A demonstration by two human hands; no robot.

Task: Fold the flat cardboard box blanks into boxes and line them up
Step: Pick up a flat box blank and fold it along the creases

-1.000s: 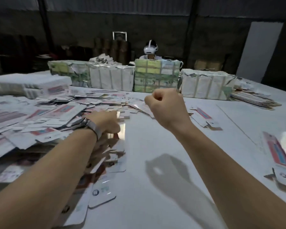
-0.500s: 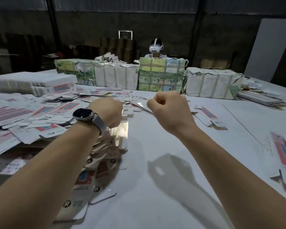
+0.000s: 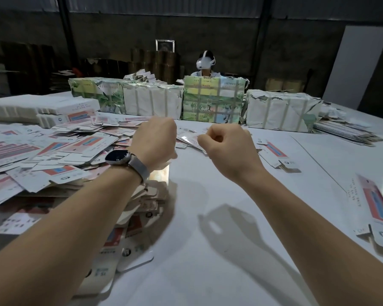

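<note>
Both fists clenched on nothing, left hand (image 3: pixel 155 143) and right hand (image 3: pixel 224 149) raised over the table (image 3: pixel 208 272). Box blanks (image 3: pixel 60 155) heaped along its left edge; a careless grab could slide the pile off.

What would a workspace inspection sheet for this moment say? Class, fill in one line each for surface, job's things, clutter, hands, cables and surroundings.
Surface: white table, bare in the middle.
Job's things: loose heap of flat box blanks on the left; a few blanks lie on the right; no folded boxes seen.
Clutter: wrapped bundles in a row across the far side.
Hands: left hand and right hand both closed in fists above the table, holding nothing visible; watch on the left wrist.
Cables: nothing seen.
Surroundings: dim room; a person wearing a headset sits behind the bundles.
</note>
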